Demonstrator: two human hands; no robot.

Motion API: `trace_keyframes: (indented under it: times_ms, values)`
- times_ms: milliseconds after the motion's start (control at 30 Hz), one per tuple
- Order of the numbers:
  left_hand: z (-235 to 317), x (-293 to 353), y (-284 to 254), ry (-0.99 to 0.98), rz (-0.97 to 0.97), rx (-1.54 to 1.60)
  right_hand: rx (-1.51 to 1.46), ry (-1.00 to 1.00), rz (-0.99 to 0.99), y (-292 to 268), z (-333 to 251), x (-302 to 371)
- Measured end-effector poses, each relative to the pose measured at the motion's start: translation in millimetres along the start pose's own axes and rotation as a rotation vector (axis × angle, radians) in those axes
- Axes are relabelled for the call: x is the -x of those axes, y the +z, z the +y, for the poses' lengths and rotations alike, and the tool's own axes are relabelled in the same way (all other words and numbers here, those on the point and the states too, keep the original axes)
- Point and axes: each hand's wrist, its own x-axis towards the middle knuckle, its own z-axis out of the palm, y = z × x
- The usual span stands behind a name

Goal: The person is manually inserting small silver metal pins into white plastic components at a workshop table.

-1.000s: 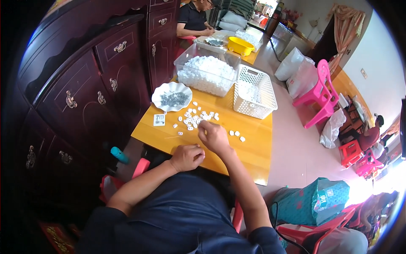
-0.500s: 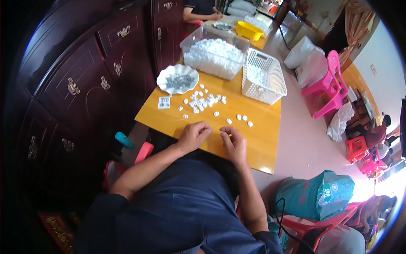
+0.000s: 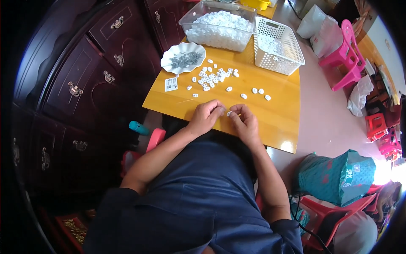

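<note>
A small white plastic piece (image 3: 229, 113) sits pinched between the fingertips of both hands at the near edge of the yellow wooden desk (image 3: 279, 114). A second ago the right hand (image 3: 246, 120) reached out to the scattered white pieces (image 3: 213, 77); now it is drawn back against the left hand (image 3: 206, 117), both closed narrowly on the piece, suggesting one was picked up. Beyond lie a scalloped white dish (image 3: 182, 57) of grey bits, a clear tub (image 3: 218, 24) of white pieces, and a white lattice basket (image 3: 277, 45).
</note>
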Motion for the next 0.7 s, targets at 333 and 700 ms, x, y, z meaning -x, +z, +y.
trace_keyframes:
  times_ms: [333,700]
  values:
    - [2,1,2,-0.03,-0.036,-0.002,0.036,0.029,0.018,4,-11,3]
    - [1,2,1,-0.036,-0.047,0.007,-0.006,0.022,0.014,3,-4,0]
